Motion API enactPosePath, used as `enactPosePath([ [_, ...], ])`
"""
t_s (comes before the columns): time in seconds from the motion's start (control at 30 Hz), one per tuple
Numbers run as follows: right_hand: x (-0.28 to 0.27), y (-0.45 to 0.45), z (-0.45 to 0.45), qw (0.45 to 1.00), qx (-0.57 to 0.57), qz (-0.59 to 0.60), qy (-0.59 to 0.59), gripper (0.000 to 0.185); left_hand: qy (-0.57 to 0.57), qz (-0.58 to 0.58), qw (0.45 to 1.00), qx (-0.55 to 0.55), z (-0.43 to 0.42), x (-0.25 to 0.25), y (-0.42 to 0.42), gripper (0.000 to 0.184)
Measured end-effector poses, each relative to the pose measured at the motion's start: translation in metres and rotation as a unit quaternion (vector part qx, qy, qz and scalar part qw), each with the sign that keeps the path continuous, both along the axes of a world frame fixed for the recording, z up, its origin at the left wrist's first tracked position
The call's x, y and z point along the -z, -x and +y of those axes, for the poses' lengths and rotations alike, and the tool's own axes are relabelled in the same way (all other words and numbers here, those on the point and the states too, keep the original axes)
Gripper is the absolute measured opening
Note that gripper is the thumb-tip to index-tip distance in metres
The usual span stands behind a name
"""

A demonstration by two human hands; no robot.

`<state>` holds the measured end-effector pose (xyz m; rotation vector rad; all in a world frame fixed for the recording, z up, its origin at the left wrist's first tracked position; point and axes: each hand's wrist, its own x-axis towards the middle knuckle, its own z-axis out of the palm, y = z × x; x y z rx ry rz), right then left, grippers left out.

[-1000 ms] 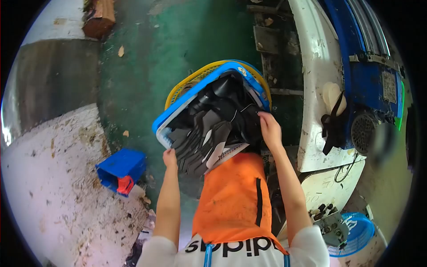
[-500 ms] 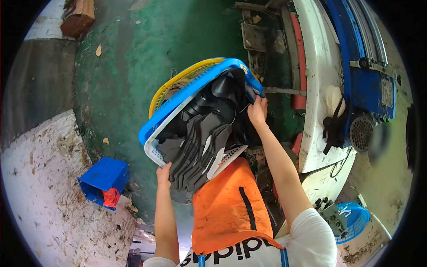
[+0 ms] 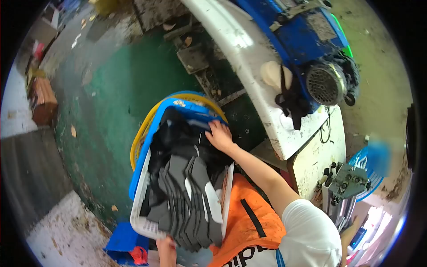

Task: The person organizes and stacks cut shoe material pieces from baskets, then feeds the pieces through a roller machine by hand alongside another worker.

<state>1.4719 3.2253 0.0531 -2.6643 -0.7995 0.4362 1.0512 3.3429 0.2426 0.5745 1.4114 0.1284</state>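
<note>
A white basket [image 3: 143, 226] full of grey sheet pieces [image 3: 189, 196] and black pieces [image 3: 171, 138] is in front of my body, tilted within or against a blue basket [image 3: 141, 171]. A yellow basket [image 3: 141, 133] shows behind the blue one. My left hand [image 3: 166, 245] is at the white basket's near rim, its fingers closed and partly hidden. On the right, my right hand [image 3: 219, 135] rests with spread fingers on the black pieces beside the blue rim; I cannot make out anything held in it.
A blue machine with a round motor grille [image 3: 324, 84] stands on a white table [image 3: 249, 66] to the right. Low at the left is a blue bin [image 3: 122, 240] with a red item inside. A blue basket [image 3: 371, 178] and a metal device [image 3: 349, 182] sit at the right.
The view has swung to the right, and the baskets now sit lower and closer to my body. My right hand has moved off its rim grip, its fingers now spread.
</note>
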Motion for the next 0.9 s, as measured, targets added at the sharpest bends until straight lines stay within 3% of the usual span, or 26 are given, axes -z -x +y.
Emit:
enactPosePath([
  [0.03,-0.001,0.003,-0.011,1.000,0.022,0.010,0.010,0.049,-0.020,-0.011,1.000,-0.009,0.002,-0.023,-0.001,0.046],
  [0.1,-0.018,-0.005,-0.025,0.961,0.048,0.237,0.138,0.056,0.066,0.075,0.992,0.076,0.018,-0.065,0.029,0.042],
  [0.13,-0.005,-0.006,-0.039,0.927,0.046,0.367,0.064,0.059,-0.020,0.072,0.945,0.320,0.026,-0.078,0.048,0.038],
  [0.17,0.009,-0.009,-0.051,0.874,0.033,0.484,-0.015,0.062,-0.144,0.080,0.840,0.517,0.033,-0.090,0.067,0.036],
  [0.2,-0.004,-0.003,-0.054,0.872,0.022,0.487,-0.033,0.064,-0.166,0.084,0.836,0.517,0.037,-0.106,0.070,0.035],
  [0.23,-0.019,0.006,-0.056,0.870,0.008,0.490,-0.050,0.066,-0.154,0.078,0.870,0.462,0.043,-0.108,0.059,0.035],
  [0.3,-0.044,0.021,-0.065,0.910,-0.009,0.414,-0.033,0.066,-0.095,0.056,0.950,0.293,0.054,-0.117,0.030,0.033],
  [0.37,-0.109,0.031,-0.075,0.931,0.003,0.363,-0.021,0.066,-0.104,0.027,0.966,0.237,0.072,-0.128,0.004,0.033],
  [0.43,-0.159,0.043,-0.094,0.956,0.038,0.276,-0.096,0.064,-0.133,-0.008,0.963,0.234,0.092,-0.145,-0.024,0.032],
  [0.57,-0.308,0.034,-0.130,0.940,0.165,0.220,-0.201,0.054,-0.195,-0.079,0.942,0.262,0.125,-0.190,-0.089,0.030],
  [0.83,-0.519,-0.089,-0.263,0.900,0.252,-0.048,-0.354,0.036,-0.270,-0.192,0.841,0.428,0.144,-0.286,-0.296,0.030],
  [0.9,-0.553,-0.151,-0.306,0.866,0.281,-0.012,-0.414,0.033,-0.289,-0.216,0.799,0.482,0.130,-0.298,-0.368,0.030],
])
